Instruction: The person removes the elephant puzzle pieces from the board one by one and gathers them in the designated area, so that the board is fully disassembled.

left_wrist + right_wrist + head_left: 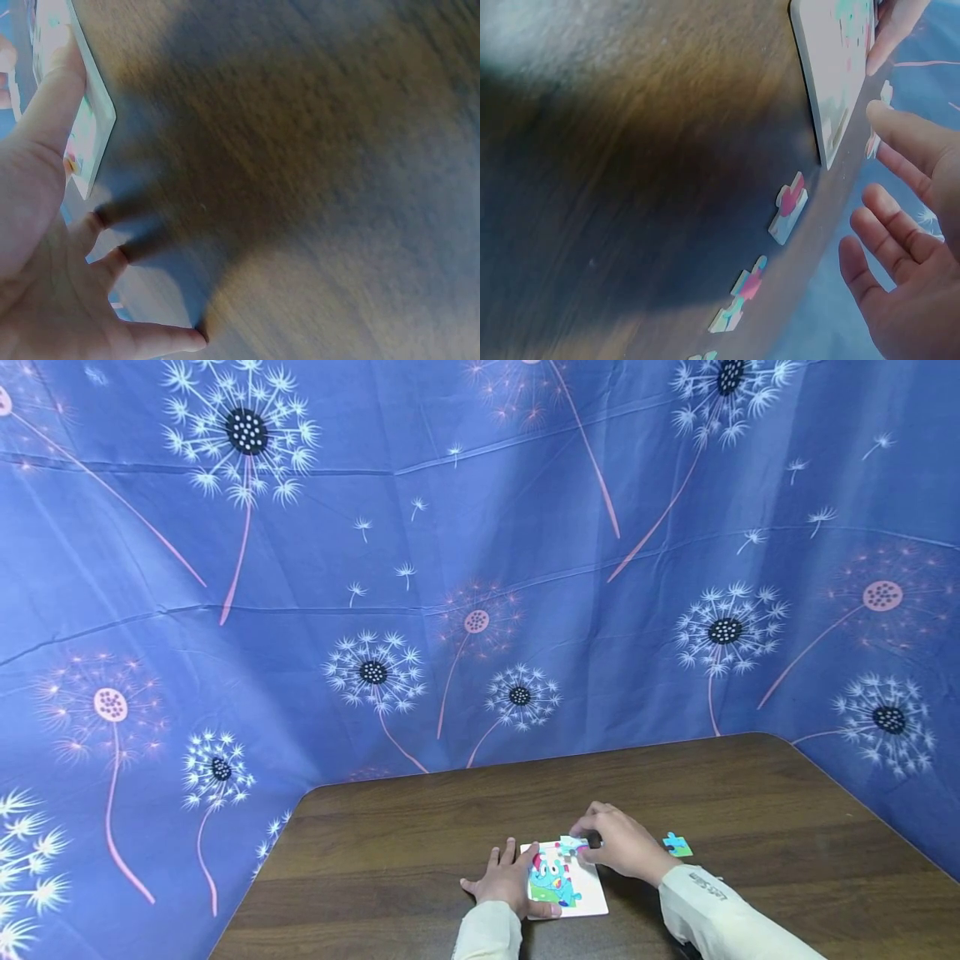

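The left hand (501,885) lies spread, thumb and forefinger resting on the puzzle board (591,893) to its right. Over the board's far side, the right hand (618,842) pinches a puzzle piece (572,842) at its fingertips; it looks light, thin and stiff, so best gripped by opposite edges, sparing the tabs. Just right of that hand lies a loose piece (678,846).

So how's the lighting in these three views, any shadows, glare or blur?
Head view: fairly even light, with dark shade beside the board, below the right hand. Left wrist: the left hand throws soft-edged shadows across the table, and the image looks hazy. Right wrist: glare whitens the table at upper left, a broad shadow crosses it lower down, the board's face looks washed out.
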The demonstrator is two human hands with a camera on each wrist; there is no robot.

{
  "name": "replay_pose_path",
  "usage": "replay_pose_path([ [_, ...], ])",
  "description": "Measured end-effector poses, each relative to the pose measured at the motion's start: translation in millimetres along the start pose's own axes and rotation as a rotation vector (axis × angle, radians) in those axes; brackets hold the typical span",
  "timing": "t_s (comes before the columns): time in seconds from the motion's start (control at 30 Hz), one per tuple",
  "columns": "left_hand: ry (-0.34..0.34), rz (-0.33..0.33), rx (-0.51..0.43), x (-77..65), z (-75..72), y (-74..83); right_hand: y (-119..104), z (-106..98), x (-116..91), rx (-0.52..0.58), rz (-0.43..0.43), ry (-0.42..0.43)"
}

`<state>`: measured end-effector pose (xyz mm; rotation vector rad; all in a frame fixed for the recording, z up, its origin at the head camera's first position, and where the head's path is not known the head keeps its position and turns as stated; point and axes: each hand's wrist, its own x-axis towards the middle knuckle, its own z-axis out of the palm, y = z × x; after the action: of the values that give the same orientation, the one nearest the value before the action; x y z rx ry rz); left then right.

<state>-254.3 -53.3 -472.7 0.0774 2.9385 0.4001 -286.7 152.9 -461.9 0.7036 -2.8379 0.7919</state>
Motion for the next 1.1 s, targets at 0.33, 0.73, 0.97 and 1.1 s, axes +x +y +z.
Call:
replay_pose_path([
  [0.33,-0.008,0.002,0.007,-0.3,-0.1,0.2,8,-6,-8,-0.013,-0.062,0.01],
  [0.73,-0.004,-0.002,0.009,-0.1,1.2,0.1,21,-17,-22,-0.003,-0.122,-0.004],
  [0.97,0.009,0.003,0.014,-1.6,1.3,0.3,26,-20,-30,-0.015,-0.118,-0.001],
  [1.1,0.018,0.012,0.009,-2.1,1.5,0.1,30,-22,-35,-0.013,-0.115,-0.007],
])
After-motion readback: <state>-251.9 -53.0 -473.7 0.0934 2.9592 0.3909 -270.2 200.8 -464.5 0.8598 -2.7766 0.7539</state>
